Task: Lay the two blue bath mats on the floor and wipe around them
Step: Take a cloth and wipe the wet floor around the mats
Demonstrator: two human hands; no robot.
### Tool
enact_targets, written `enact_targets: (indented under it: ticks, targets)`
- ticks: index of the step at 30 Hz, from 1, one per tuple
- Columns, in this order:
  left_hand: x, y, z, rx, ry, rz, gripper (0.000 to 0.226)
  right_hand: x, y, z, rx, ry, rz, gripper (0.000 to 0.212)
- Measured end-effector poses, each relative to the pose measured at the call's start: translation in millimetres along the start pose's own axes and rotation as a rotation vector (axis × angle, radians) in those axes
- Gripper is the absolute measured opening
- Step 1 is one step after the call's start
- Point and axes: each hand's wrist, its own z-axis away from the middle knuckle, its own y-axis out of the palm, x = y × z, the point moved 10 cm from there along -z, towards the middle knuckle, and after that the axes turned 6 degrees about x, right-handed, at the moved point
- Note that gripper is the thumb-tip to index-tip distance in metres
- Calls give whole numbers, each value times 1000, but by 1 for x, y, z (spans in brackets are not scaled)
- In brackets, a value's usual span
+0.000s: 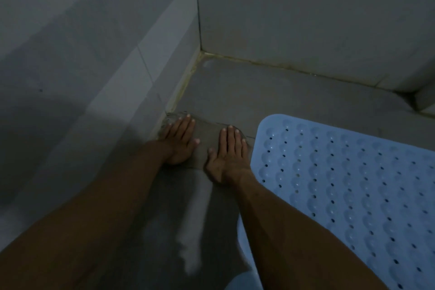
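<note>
Head view looks down on a grey tiled floor (pixel 294 92) meeting tiled walls (pixel 306 12) at a corner. One blue bath mat (pixel 353 186), studded with holes and suction cups, lies flat at the right; a second mat is not in view. Between mat and left wall a dark cloth (pixel 207 146) is pressed down by the left hand (pixel 180 142) and right hand (pixel 229 155), fingers flat and slightly spread. Wiping seems under way; next, push the cloth toward the corner. No writing is legible.

Grey tiled floor (pixel 270 92): blue mat (pixel 341 190) flat, grey cloth (pixel 204 146) beside.
</note>
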Motion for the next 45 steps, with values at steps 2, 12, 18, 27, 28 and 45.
enact_targets:
  ticks: [2, 12, 18, 27, 28, 45]
  targets:
    - [1, -9, -8, -10, 0, -10, 65, -2, -8, -11, 8, 5, 10, 71]
    - [5, -40, -50, -40, -40, 34, 66, -7, -44, -60, 1, -7, 35, 71]
    - [13, -39, -62, -50, -116, 70, 70, -7, -50, -84, -27, -73, 24, 73]
    - [-6, -66, -99, -119, -378, 111, 68, -43, -92, -130, -65, -283, 139, 69]
    - [-18, -69, -105, -131, -389, 120, 67, -52, -98, -132, -69, -287, 144, 68]
    - [-268, -96, -170, -126, -295, 178, 69, -288, -185, -100, -162, -196, 212, 65]
